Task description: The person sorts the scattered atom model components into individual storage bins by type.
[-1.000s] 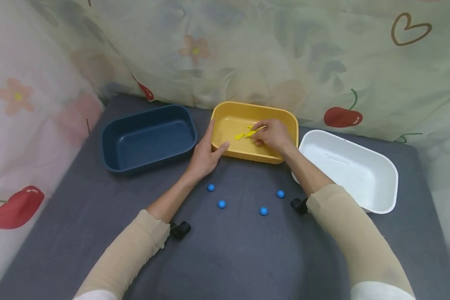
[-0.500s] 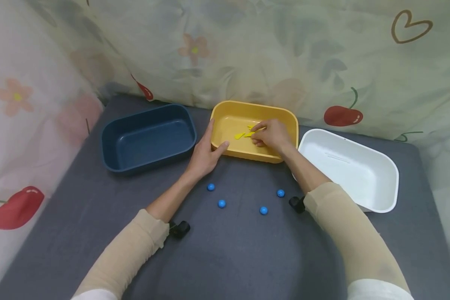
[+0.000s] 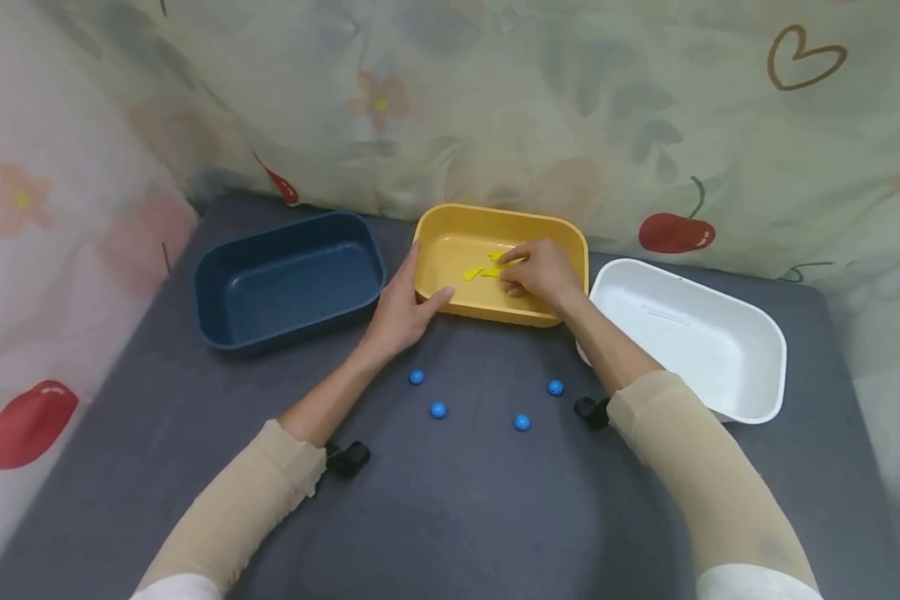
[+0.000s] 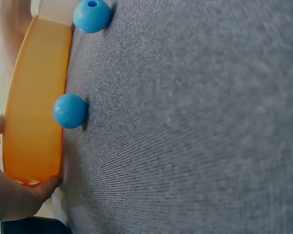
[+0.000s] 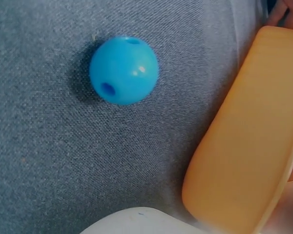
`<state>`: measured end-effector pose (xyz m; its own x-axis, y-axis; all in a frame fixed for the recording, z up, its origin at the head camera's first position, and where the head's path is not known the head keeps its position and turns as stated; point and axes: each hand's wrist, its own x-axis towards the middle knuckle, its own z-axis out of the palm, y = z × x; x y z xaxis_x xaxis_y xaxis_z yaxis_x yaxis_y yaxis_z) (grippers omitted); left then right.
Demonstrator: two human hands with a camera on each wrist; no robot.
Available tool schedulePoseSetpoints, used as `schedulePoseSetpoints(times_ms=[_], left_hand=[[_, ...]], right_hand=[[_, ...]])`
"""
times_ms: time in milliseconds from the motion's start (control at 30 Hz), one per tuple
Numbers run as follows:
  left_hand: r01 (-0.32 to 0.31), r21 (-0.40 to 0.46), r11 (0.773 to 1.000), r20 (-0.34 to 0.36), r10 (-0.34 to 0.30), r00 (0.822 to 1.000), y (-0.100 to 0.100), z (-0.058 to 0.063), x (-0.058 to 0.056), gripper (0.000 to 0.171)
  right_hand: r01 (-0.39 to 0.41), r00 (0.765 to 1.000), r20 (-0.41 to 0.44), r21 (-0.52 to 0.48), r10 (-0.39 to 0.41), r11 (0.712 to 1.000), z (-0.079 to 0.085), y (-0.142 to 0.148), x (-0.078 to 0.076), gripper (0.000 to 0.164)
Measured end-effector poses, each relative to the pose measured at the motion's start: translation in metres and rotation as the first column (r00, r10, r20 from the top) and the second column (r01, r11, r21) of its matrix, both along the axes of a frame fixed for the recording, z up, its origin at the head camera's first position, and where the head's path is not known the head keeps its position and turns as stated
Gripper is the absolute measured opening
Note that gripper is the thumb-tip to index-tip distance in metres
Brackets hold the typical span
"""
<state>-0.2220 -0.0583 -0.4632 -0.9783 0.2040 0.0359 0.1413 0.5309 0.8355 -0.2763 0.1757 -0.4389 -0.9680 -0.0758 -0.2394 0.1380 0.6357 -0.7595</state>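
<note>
My left hand (image 3: 401,315) holds the yellow tray (image 3: 487,312) at its near left corner, fingers along the left end and thumb at the front rim. In the left wrist view, part of the left hand (image 4: 12,195) shows around the tray's end. Inside the tray, my right hand (image 3: 543,271) reaches down with thumb and index finger pinching a small yellow piece (image 3: 490,272). Another yellow piece (image 3: 472,273) lies to its left on the tray floor, and more yellow shows under the index fingertip. The tray wall (image 5: 244,131) hides most of the right hand in the right wrist view.
A dark blue tray (image 3: 292,332) stands to the left, a white tray (image 3: 776,367) to the right, partly behind the right forearm. Several blue beads lie on the grey tabletop in front, among them a bead (image 3: 522,422) near the middle. Patterned cloth (image 3: 390,167) hangs behind.
The right hand stays in the yellow tray; the yellow piece at its fingertips shifts slightly and lies flatter. The left hand keeps its place. The head view has turned slightly.
</note>
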Motion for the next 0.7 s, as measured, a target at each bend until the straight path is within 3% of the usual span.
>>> schedulePoseSetpoints(times_ms=[133, 367, 700], left_hand=[[0.006, -0.015, 1.000, -0.008, -0.006, 1.000, 0.001, 0.001, 0.001, 0.087], [0.012, 0.003, 1.000, -0.018, -0.012, 1.000, 0.002, 0.002, 0.006, 0.083], [0.056, -0.048, 0.997, 0.000, -0.056, 0.998, -0.011, 0.008, 0.030, 0.083]], right_hand=[[-0.003, 0.999, -0.037, 0.024, 0.004, 1.000, 0.006, 0.001, 0.004, 0.025], [-0.009, 0.999, -0.041, -0.029, 0.008, 1.000, 0.023, 0.002, 0.016, 0.029], [0.006, 0.995, -0.099, -0.052, -0.011, 0.999, 0.045, 0.013, 0.044, 0.028]])
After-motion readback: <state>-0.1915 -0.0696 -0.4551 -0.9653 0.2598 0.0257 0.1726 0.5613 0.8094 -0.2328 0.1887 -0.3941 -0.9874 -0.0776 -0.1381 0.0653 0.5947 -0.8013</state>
